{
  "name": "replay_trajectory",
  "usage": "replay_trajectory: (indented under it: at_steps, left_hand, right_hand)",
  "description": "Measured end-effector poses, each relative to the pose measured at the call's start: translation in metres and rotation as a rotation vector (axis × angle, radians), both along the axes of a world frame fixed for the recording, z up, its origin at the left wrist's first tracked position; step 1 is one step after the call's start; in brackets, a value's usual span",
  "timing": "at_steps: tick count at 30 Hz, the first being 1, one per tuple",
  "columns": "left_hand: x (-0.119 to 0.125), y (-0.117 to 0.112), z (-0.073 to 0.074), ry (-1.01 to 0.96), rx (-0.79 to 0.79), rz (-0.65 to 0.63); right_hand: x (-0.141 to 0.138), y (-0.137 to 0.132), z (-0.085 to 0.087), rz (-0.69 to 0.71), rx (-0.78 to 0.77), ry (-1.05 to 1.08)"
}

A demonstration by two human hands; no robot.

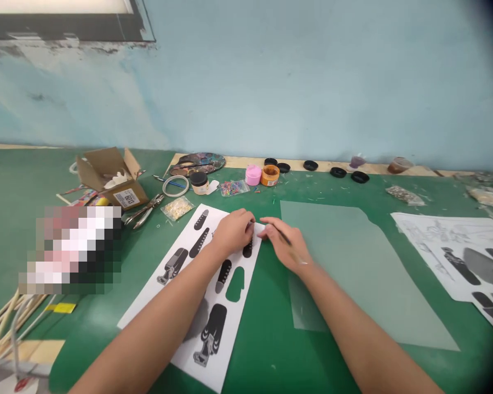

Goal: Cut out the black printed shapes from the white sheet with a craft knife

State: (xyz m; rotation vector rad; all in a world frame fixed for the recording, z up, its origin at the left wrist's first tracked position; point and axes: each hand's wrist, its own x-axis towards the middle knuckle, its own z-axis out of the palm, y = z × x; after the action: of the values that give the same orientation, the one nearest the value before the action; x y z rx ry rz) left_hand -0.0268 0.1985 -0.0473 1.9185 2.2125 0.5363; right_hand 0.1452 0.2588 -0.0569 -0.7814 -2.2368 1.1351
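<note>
A white printed sheet [181,295] with dark shoe-like and bottle-like shapes lies at a slant on the green table. One cut-out opening in it shows the green underneath. My left hand [235,230] rests on its upper right part, fingers curled together at the sheet's edge. Just to the right, my right hand [285,241] is closed around a slim dark pen-like tool [282,235]. Its tip is hidden by the fingers, which are close to the sheet's corner. A translucent sheet [353,262] lies beneath and beside my right forearm.
An open cardboard box [113,178], pliers [148,210], a bag of beads [177,208] and a ring of tape [175,186] lie at left. Along the back are a paint palette [201,162], a pink jar [253,174] and an orange jar [270,175]. Other printed papers [447,257] lie at right.
</note>
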Motion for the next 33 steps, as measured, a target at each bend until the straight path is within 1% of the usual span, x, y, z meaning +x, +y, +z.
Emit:
replay_trajectory:
  at_steps: [2, 3, 5, 7, 10, 14, 16, 19, 22, 26, 28, 33]
  left_hand:
    - [-0.011, -0.003, -0.005, -0.057, 0.043, -0.099]
    - [-0.017, -0.004, -0.006, -0.089, 0.057, -0.143]
    - [-0.028, -0.006, -0.008, -0.154, 0.074, -0.219]
    - [-0.036, -0.006, -0.009, -0.21, 0.08, -0.28]
    - [-0.042, -0.005, -0.012, -0.26, 0.123, -0.349]
    - [-0.043, -0.004, -0.016, -0.279, 0.227, -0.39]
    - [-0.043, -0.004, -0.017, -0.285, 0.229, -0.387]
    - [-0.044, -0.003, -0.018, -0.295, 0.213, -0.379]
    - [-0.044, -0.004, -0.016, -0.308, 0.194, -0.362]
    - [-0.044, -0.006, -0.013, -0.291, 0.143, -0.37]
    - [-0.043, -0.007, -0.012, -0.275, 0.125, -0.379]
    - [-0.041, -0.007, -0.012, -0.268, 0.12, -0.368]
  right_hand:
    - [0.003, 0.007, 0.0, -0.092, -0.162, 0.082]
    - [0.004, 0.009, -0.001, -0.126, -0.204, 0.099]
    - [0.003, 0.012, 0.0, -0.161, -0.238, 0.11]
    - [0.001, 0.012, 0.001, -0.159, -0.262, 0.108]
    - [-0.006, 0.012, 0.002, -0.157, -0.275, 0.083]
    - [-0.014, 0.016, 0.005, -0.189, -0.366, 0.108]
    - [-0.015, 0.022, 0.006, -0.149, -0.407, 0.073]
    - [-0.01, 0.029, 0.006, -0.052, -0.439, 0.026]
    - [-0.001, 0.029, 0.006, -0.009, -0.407, 0.008]
    - [0.003, 0.022, 0.008, 0.011, -0.256, -0.077]
    - [0.001, 0.02, 0.008, 0.023, -0.21, -0.107]
    - [-0.001, 0.024, 0.01, 0.182, -0.094, -0.045]
